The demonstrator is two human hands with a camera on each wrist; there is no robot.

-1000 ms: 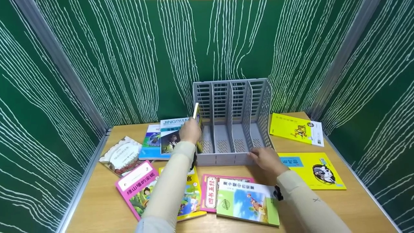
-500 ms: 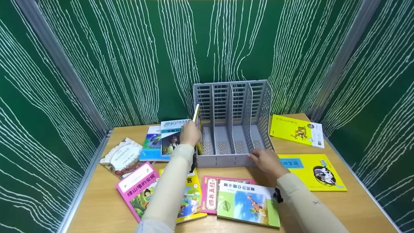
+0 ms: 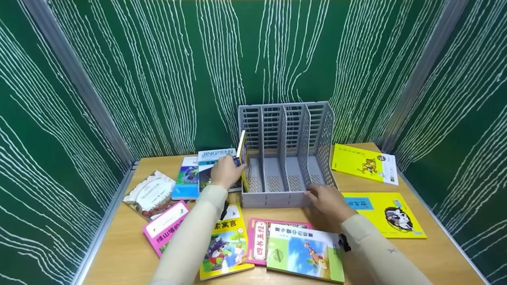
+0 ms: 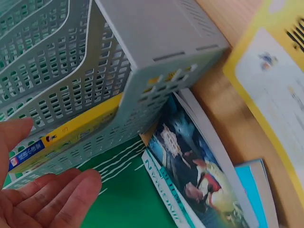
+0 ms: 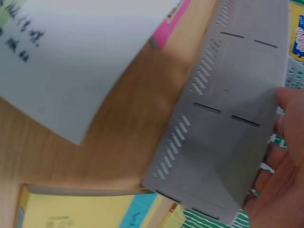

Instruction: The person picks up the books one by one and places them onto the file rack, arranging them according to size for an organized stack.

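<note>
A: Where do we find the thin yellow book point(image 4: 71, 129)?

B: We see it on edge in the leftmost compartment of the gray rack point(image 3: 273, 200), just inside the wall. In the head view its long axis runs nearly twelve to six.

A: Which hand is nearer?

B: The left hand point(image 3: 227, 171); from it, the book lies between one and two o'clock.

A: Is it gripping?

B: From the head view we can't tell. The left wrist view shows us thumb point(image 4: 15, 134) and fingers point(image 4: 66, 194) spread wide, the book's end between them. Whether the thumb touches the spine, we can't say.

A: And the right hand point(image 3: 328, 200)?

B: We have it gripping the rack's front rim, around five o'clock from the rack's middle. The right wrist view gives us the slanted slits in the front face, which we miss from the head.

A: Further out?

B: We count a book lettered JINGDIAN point(image 3: 207, 166) near nine o'clock of the rack, a tiger-pictured book point(image 3: 360, 161) near three, and a green-and-white book point(image 3: 305, 252) near six, all on the wooden table point(image 3: 443, 261).
</note>
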